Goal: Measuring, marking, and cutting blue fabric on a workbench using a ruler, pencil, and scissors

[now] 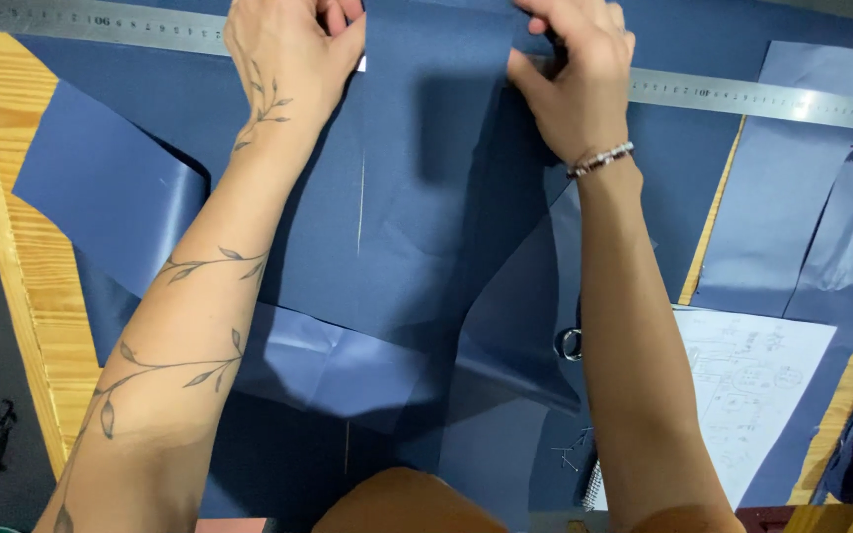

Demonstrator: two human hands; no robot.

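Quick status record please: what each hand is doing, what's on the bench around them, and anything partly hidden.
left hand: pinching the top edge of the navy fabric panel
right hand: gripping the same edge, over the metal ruler
surface: wooden table, mostly covered by more navy fabric
right side: paper sheet with sketches, grey-blue fabric pieces
partly hidden: a metal ring beside the right forearm, kind unclear
fabric state: creased, a pale line down the panel
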